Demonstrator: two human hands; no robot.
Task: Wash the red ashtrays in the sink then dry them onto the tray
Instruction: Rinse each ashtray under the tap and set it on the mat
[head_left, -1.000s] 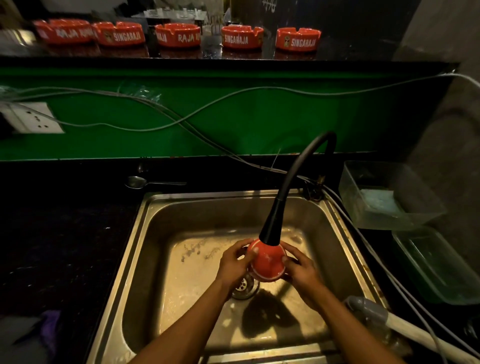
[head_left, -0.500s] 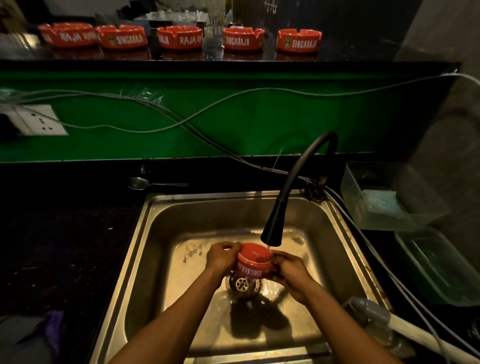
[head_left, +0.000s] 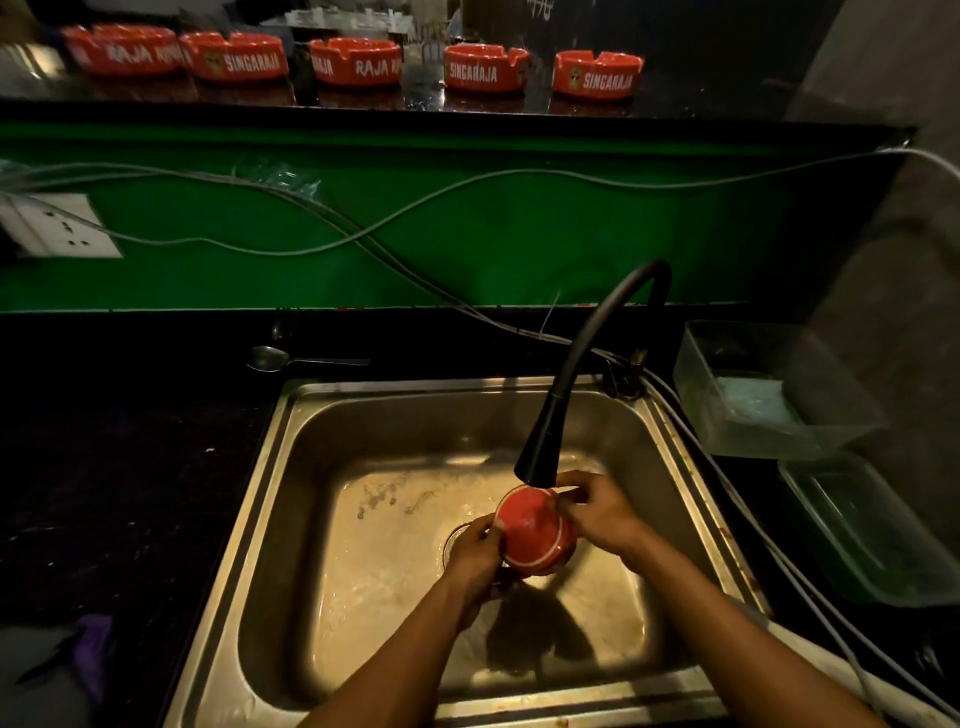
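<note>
Over the steel sink (head_left: 291, 499) I hold a red ashtray (head_left: 532, 530) with its round underside turned up toward me, just below the black tap spout (head_left: 537, 457). My left hand (head_left: 475, 558) grips its left edge. My right hand (head_left: 602, 512) grips its right edge, fingers curled over the rim. Several more red ashtrays (head_left: 483, 67) with white lettering stand in a row on the dark upper ledge at the back.
A spoon (head_left: 291, 358) lies on the black counter behind the sink. Two clear plastic containers (head_left: 753, 389) (head_left: 872, 525) stand to the right. Grey cables (head_left: 363, 234) run along the green wall past a white socket (head_left: 57, 226). A purple cloth (head_left: 93, 649) lies at front left.
The ashtray went from upright with its lettered side showing to tilted with its underside facing me, and both hands shifted right with it under the spout.
</note>
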